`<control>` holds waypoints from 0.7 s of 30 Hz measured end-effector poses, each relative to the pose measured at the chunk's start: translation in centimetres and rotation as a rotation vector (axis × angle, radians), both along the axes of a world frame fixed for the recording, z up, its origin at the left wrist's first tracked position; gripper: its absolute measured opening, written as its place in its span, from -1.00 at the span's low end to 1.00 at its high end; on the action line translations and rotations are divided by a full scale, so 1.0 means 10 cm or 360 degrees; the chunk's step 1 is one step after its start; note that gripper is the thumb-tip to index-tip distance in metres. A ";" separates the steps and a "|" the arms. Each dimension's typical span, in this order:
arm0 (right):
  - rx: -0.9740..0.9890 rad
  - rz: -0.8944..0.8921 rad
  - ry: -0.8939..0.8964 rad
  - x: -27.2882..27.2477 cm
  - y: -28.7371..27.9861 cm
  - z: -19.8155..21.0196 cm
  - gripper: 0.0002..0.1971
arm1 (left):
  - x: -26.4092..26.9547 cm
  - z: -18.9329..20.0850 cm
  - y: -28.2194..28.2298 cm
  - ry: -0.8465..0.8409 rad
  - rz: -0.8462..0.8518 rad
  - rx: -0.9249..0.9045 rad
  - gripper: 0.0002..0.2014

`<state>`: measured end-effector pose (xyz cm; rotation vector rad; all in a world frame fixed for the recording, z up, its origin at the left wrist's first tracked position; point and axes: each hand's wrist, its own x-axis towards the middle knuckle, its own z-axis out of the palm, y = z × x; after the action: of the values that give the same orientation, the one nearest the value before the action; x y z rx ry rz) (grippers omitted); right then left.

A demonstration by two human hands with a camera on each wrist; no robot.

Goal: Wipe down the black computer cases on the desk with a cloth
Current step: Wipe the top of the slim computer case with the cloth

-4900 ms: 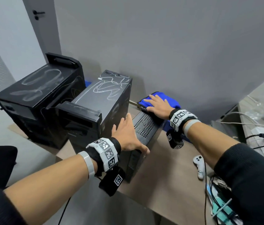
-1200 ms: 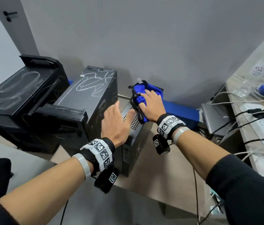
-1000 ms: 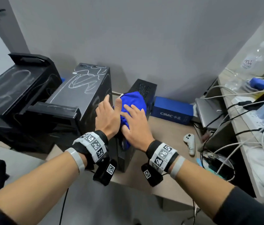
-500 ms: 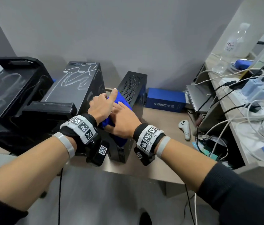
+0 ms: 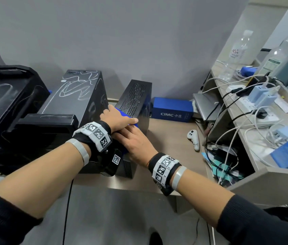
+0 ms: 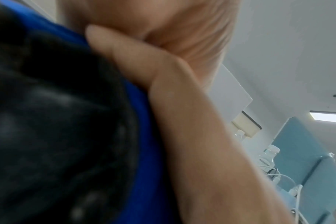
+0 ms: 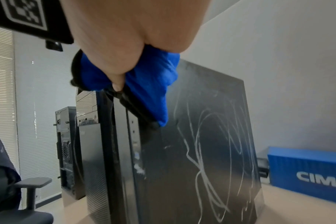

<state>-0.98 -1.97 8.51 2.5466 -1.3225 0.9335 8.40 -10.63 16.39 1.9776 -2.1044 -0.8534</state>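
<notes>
Three black computer cases stand in a row on a pale table against a grey wall; the smallest case, slim and upright with a perforated top, is on the right, and both hands meet at its near end. A blue cloth lies bunched over that near top corner; the right hand has its fingers curled round the cloth, gripping it against the front edge, as the right wrist view shows plainly. The left hand lies across the case top with fingers fairly straight, pressing on the cloth rather than gripping it.

The step in hand looks like the wiping of this small case, at its front upper edge. Its right side panel carries pale looping smears, so that face does not seem clean yet; the middle case and the large left case show similar pale streaks on their tops.

The next move probably calls for drawing the cloth down or along the streaked side panel with firm, even pressure, the left hand steadying the narrow case so it does not tip or slide; a blue box, a white controller and loose cables lie to the right, near the wiping path.
</notes>
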 end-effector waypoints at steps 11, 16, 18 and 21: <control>-0.0238 -0.0125 -0.0070 -0.02 0.27 -0.32 -0.68 | 0.07 0.02 0.04 0.0024 -0.0045 -0.0087 0.03; -0.0280 0.0085 0.0009 -0.23 0.45 -0.32 -0.77 | -0.09 -0.01 0.04 -0.0237 -0.0122 0.0020 0.35; -0.0229 0.0181 0.0081 -0.39 0.52 -0.38 -0.78 | -0.17 -0.01 0.06 -0.0318 -0.0115 0.0007 0.43; 0.0159 0.0099 0.0145 -0.72 0.63 -0.61 -0.74 | -0.21 -0.02 0.02 -0.0414 -0.0090 0.0041 0.49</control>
<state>-8.21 4.33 2.41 2.6842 -1.3029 0.7692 6.27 -10.39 16.23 2.1550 -2.3069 -0.6659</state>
